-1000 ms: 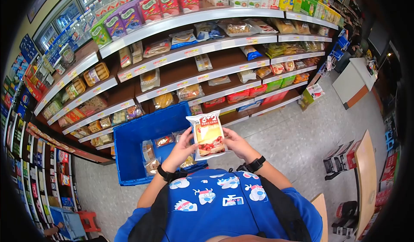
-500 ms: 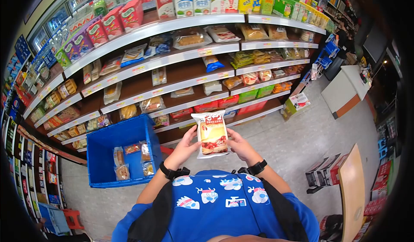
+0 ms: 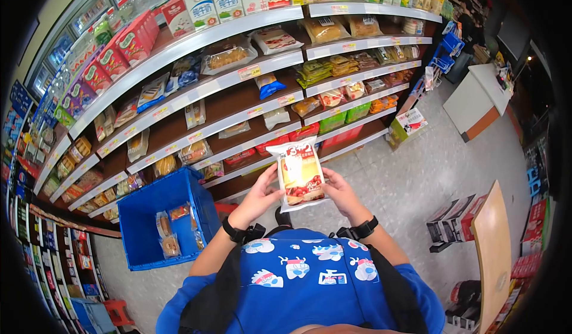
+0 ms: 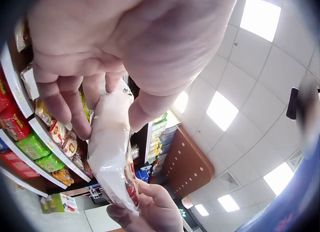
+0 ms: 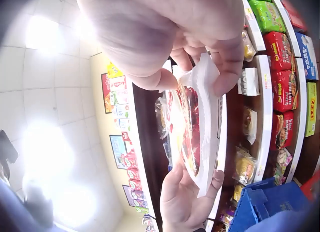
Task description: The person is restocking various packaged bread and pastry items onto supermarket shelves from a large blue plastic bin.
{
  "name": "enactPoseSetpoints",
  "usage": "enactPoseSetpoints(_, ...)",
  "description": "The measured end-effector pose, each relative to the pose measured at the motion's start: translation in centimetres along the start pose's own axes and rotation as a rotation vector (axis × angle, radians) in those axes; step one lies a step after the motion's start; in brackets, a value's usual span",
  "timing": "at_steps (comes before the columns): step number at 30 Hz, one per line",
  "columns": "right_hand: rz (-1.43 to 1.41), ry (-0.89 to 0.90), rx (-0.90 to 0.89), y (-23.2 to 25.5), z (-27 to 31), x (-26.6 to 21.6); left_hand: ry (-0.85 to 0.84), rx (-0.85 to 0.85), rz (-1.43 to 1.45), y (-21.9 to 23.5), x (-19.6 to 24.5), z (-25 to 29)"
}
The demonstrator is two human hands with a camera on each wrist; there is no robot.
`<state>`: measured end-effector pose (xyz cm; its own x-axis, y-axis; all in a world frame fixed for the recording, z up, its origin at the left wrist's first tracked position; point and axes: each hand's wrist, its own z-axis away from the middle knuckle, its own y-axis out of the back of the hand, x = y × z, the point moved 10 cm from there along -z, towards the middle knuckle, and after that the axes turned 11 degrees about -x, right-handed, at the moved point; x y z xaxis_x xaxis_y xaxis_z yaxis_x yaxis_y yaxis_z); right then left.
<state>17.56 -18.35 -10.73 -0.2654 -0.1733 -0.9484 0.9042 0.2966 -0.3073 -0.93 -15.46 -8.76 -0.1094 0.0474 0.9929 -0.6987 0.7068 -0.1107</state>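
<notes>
A white packet of sliced bread, printed "3+2" with red berries on its front, is held up before the blue shirt. My left hand grips its left edge, with the thumb on the front and fingers behind. From the other side my right hand pinches the right edge in the same way. The left wrist view shows the packet's white side between thumb and fingers. In the right wrist view, a crimped seal runs along the packet between both hands.
A blue crate holding several packaged breads stands on the floor at left. Curved shelves of bread, snacks and drink cartons stretch across the front. At right are a wooden board, dark boxes and a white counter.
The shelves and crate have shifted left in the head view as the viewpoint turned. Both hands keep their hold on the bread packet, which now leans slightly.
</notes>
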Motion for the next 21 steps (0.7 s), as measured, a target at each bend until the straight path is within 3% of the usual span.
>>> enactPoseSetpoints(6, 0.067, 0.203, -0.075, 0.5, -5.6, -8.8, -0.070, -0.110, 0.065, 2.7, 7.1, -5.9)
enactPoseSetpoints(8, 0.056, 0.223, -0.075, 0.7, -8.0, -11.0, -0.145, -0.097, -0.125, 5.0, 9.3, -7.7)
enactPoseSetpoints(12, 0.079, 0.221, -0.058, 0.7, -12.5, -14.4, -0.188, -0.099, -0.211, 7.3, 14.2, -10.6)
enactPoseSetpoints(15, 0.073, 0.318, -0.003, 1.4, -15.5, -16.2, -0.276, -0.032, -0.432, 9.8, 15.8, -12.4)
enactPoseSetpoints(18, -0.013, 0.337, 0.033, 2.2, -17.8, -16.9, -0.246, -0.038, -0.527, 11.8, 16.2, -14.8)
enactPoseSetpoints(21, 0.057, 0.424, 0.079, 3.5, -19.8, -17.5, -0.203, 0.014, -0.336, 13.3, 16.2, -17.4)
